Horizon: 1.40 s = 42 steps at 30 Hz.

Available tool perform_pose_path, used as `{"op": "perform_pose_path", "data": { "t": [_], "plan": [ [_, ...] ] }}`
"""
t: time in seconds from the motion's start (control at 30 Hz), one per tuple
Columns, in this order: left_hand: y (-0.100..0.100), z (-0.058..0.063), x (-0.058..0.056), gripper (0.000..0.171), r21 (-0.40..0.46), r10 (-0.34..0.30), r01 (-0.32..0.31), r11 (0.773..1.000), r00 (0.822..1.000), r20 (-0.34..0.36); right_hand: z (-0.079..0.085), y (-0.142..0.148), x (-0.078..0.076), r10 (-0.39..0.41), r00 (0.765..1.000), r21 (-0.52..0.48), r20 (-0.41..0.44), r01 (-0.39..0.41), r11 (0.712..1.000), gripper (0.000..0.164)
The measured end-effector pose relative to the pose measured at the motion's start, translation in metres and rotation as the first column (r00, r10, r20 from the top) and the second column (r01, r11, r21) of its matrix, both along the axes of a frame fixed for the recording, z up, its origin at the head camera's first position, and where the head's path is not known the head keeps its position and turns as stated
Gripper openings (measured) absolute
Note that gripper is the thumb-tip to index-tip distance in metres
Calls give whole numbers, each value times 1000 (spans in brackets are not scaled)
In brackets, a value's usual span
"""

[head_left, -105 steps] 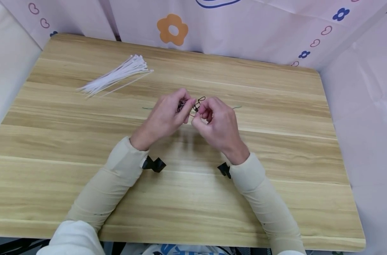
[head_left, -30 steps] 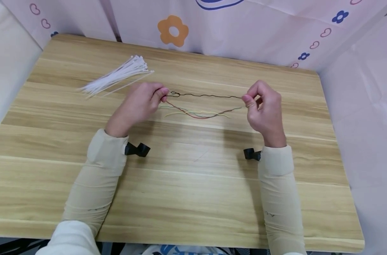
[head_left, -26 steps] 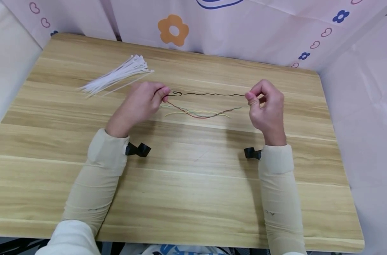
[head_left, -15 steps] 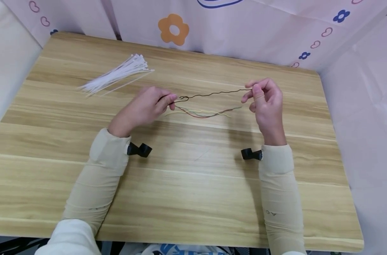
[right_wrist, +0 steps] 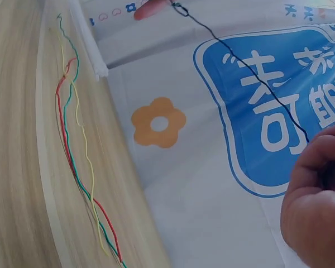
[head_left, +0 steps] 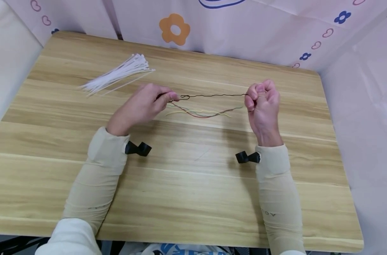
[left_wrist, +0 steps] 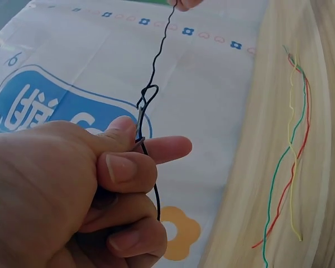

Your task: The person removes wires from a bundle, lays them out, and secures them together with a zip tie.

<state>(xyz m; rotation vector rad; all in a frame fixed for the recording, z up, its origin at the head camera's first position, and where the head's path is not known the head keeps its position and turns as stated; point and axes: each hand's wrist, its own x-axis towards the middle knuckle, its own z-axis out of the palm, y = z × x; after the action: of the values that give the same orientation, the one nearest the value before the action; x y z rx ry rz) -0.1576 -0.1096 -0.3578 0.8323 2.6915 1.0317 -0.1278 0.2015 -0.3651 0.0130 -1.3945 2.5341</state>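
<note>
A thin black wire stretches nearly straight between the two hands, above the table. My left hand pinches its left end between thumb and fingers, beside a small loop in the wire. In the left wrist view, a tail of the wire hangs down past the curled fingers. My right hand has its fingers curled round the other end, which is hidden inside the fist. Below the black wire, a red wire, a green wire and a yellow wire lie crossed on the wood.
A bundle of white cable ties lies on the wooden table at the back left, beyond the left hand. Behind the table's far edge hangs a printed white sheet. Black camera mounts stick out from both wrists.
Earlier the hands were together over the tangled black wire; they have since drawn apart, stretching it. Over the last half second, the right hand's spread fingers have curled into a fist round its end.
</note>
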Motion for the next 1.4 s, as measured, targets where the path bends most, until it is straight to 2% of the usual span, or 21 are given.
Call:
{"op": "perform_pose_path", "data": {
  "t": [0.13,0.23,0.3,0.37,0.43,0.47,0.5,0.53,0.6,0.67,0.7,0.73,0.77,0.83,1.0,1.13,1.17,1.23,1.27,1.33,1.4],
  "plan": [
    [-1,2,1,29,54,-39,39,998,999,1,-2,2,-1,-45,999,48,7,45,998,30],
    [0,2,2,26,74,-78,73,995,994,71,-1,4,-1,-44,999,99,13,42,994,29],
    [3,1,3,23,67,-91,82,994,987,133,0,8,1,-17,1000,151,24,13,988,29],
    [8,-1,5,19,39,-77,72,997,981,178,1,12,3,33,998,225,47,-42,973,28],
    [12,-2,7,17,15,-54,53,999,981,188,3,16,5,93,992,344,87,-118,932,26],
    [14,-3,9,17,5,-45,44,999,983,180,4,17,6,120,987,426,104,-153,892,24],
    [16,-3,10,17,-5,-35,36,999,986,166,5,17,7,146,981,513,132,-193,837,21],
    [18,-4,10,18,-8,-29,30,1000,988,153,6,17,8,174,972,597,161,-236,767,19],
    [21,-4,12,18,-2,-28,28,1000,991,132,7,14,9,250,945,728,209,-321,606,20],
    [25,-6,14,18,6,-42,41,999,993,110,5,7,10,346,903,782,256,-404,475,27],
    [27,-6,15,18,6,-51,51,999,994,98,4,3,10,390,879,790,275,-438,429,29],
    [29,-7,15,18,9,-60,59,998,994,94,1,-2,10,424,859,790,286,-462,403,31],
    [31,-8,16,17,9,-69,68,998,993,91,-1,-7,10,452,845,786,286,-476,394,31],
    [35,-10,17,18,8,-84,84,996,993,80,-7,-17,10,470,838,773,277,-485,409,31],
    [41,-12,20,19,0,-87,87,996,995,42,-16,-37,12,423,883,792,203,-402,459,21],
    [45,-11,22,21,-6,-84,84,996,996,-4,-21,-47,14,381,917,816,121,-310,487,10],
    [45,-12,23,21,-10,-82,81,997,996,-18,-22,-48,15,369,925,828,96,-280,486,8],
    [47,-12,24,21,-13,-72,71,997,997,-35,-23,-51,16,346,938,863,33,-201,463,8],
    [48,-12,25,20,-15,-63,63,998,997,-41,-24,-52,17,333,943,884,1,-157,440,8],
    [50,-13,27,20,-17,-47,47,999,998,-51,-24,-55,19,299,952,931,-61,-54,362,8],
    [53,-13,28,19,-20,-33,32,999,998,-45,-23,-57,21,261,959,964,-111,40,263,7]
  ]
}}
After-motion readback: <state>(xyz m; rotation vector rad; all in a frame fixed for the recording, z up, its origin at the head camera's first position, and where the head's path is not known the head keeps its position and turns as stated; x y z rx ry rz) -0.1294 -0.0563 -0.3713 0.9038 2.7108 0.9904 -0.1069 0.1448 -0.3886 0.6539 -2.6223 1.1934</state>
